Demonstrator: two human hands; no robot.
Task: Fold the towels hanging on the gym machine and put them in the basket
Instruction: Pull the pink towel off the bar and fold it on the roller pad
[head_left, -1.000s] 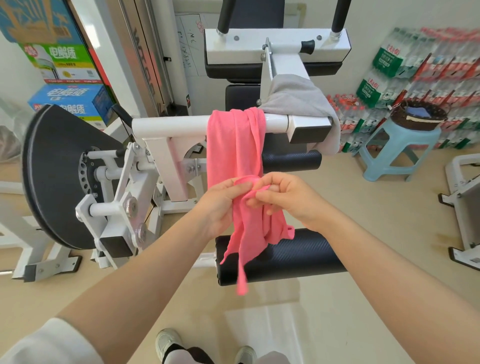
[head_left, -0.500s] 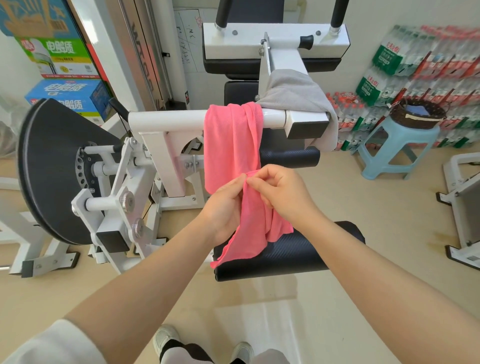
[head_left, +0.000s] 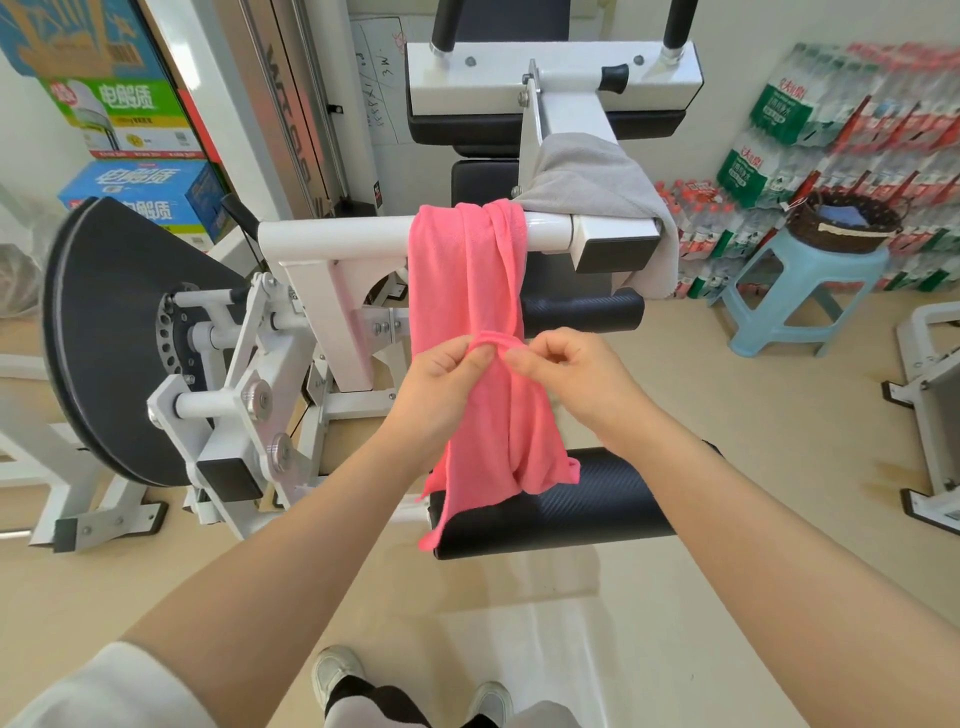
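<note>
Pink towel: bright, soft-piled, bunched into lengthwise folds, draped over the white horizontal bar of the gym machine, its lower end hanging against the black roller pad. Left hand and right hand each pinch a raised fold of it between thumb and curled fingers, close together at mid-length. Grey towel: draped over the bar's right end and the upright bracket. Basket: dark wicker, holding blue cloth, set on a light-blue plastic stool at right. Floor beige; bottled-water packs stacked against the wall.
</note>
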